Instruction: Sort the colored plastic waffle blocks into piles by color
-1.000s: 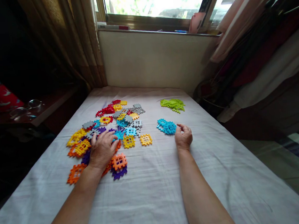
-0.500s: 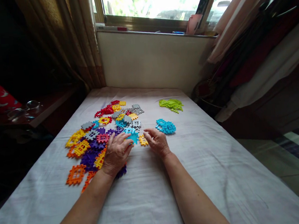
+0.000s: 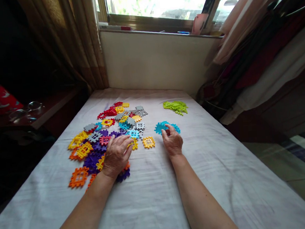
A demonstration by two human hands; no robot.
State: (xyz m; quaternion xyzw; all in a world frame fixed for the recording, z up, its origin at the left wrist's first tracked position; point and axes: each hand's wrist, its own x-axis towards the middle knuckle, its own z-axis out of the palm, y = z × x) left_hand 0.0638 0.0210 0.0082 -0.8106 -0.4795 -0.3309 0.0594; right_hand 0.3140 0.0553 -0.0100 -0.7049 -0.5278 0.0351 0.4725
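My left hand (image 3: pixel 116 155) hovers or rests over the right edge of a mixed heap of plastic interlocking tiles, its fingers spread. A yellow tile (image 3: pixel 134 144) shows just past its fingertips, beside a light blue window tile (image 3: pixel 133 134). My right hand (image 3: pixel 173 142) is at the small pile of blue tiles (image 3: pixel 160 127), thumb and forefinger apart; its other fingers are partly hidden. Whether its fingertips still touch a blue tile is hard to see. Between the hands a pale yellow window tile (image 3: pixel 149 142) lies flat on the sheet.
Purple tiles (image 3: pixel 92 160), an orange tile (image 3: pixel 78 177) and red tiles (image 3: pixel 111 111) lie in the left heap. A lime green pile (image 3: pixel 175 107) sits at the back right. Beyond are a window sill, a curtain (image 3: pixel 63 40) and hanging clothes (image 3: pixel 264 54). Eyeglasses (image 3: pixel 34 106) rest on a side table.
My right hand has moved right to the blue pile. The blue tile by my left fingers is gone from there, uncovering a yellow one, and the blue pile now reaches further left.
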